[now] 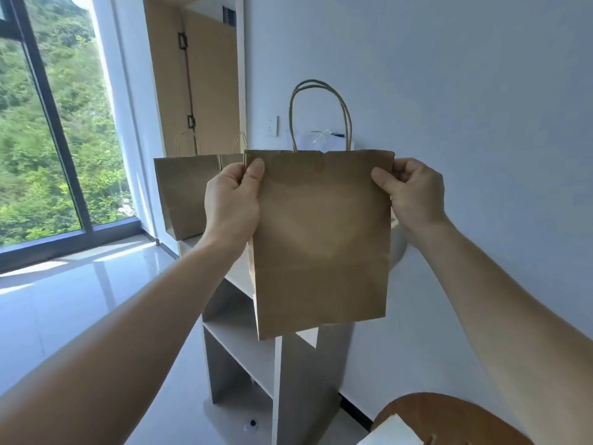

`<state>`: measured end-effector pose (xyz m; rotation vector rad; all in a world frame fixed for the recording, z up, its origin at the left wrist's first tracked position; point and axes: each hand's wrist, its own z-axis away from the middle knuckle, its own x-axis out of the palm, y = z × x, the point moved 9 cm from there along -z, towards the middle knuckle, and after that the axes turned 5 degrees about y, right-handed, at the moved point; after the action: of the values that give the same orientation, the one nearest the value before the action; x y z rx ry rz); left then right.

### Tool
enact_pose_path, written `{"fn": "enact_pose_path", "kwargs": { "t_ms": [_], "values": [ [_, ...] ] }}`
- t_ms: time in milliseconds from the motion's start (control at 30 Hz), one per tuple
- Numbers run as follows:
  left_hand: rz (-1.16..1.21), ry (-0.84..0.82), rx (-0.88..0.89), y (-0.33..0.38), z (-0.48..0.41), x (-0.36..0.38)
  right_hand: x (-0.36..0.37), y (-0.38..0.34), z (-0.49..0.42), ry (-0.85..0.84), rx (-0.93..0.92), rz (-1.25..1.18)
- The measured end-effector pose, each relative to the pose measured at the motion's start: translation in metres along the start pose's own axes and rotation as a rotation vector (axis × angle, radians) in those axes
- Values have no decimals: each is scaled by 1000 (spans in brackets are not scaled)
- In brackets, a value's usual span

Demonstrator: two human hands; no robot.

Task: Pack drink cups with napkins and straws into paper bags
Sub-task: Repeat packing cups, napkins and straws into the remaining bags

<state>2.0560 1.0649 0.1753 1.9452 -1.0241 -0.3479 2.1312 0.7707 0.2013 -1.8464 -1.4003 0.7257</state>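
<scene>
White wall fills most of the view, w/ a tall window on the left onto a green hillside and a glossy pale floor below. Against the wall stands a white shelf unit. A round wooden desk pokes in at bottom right w/ sth white on it, too cropped to id.

Held up in the air in front of the shelf unit is the paper bag: brown kraft, flat-folded, bottom flap turned up, mouth closed as far as I can tell. Two more bags stand on the shelf top behind it, to the left. L hand pinches the top left corner, R hand the top right. The fingers of both are clamped on the paper, thumbs in front, the rest behind. Twisted paper handles stick up above the rim, untouched. Sth clear shows behind the rim, can't tell what. No cups, napkins or straws plainly in view.

Handling, my guess: v. light and thin, stiff along the creases but floppy across the panel, prob tears at the serrated rim if yanked. Best hold = upper side edges, as now, then pull front & back panels apart to pop the gussets and square the base so it stands. Handles only once it's loaded. Packing of this bag looks not yet begun
</scene>
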Motion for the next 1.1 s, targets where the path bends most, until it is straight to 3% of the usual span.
{"fn": "enact_pose_path", "kwargs": {
  "t_ms": [300, 633, 1100],
  "values": [
    [-185, 175, 130, -24, -119, -35, 147, 16, -91, -175, -44, -124],
    [-338, 267, 141, -121, -214, -45, 296, 91, -164, -364, 17, -48],
    [-403, -129, 117, -308, -334, 31, 424, 266, -270, -331, 265, 176]
  ]
}}
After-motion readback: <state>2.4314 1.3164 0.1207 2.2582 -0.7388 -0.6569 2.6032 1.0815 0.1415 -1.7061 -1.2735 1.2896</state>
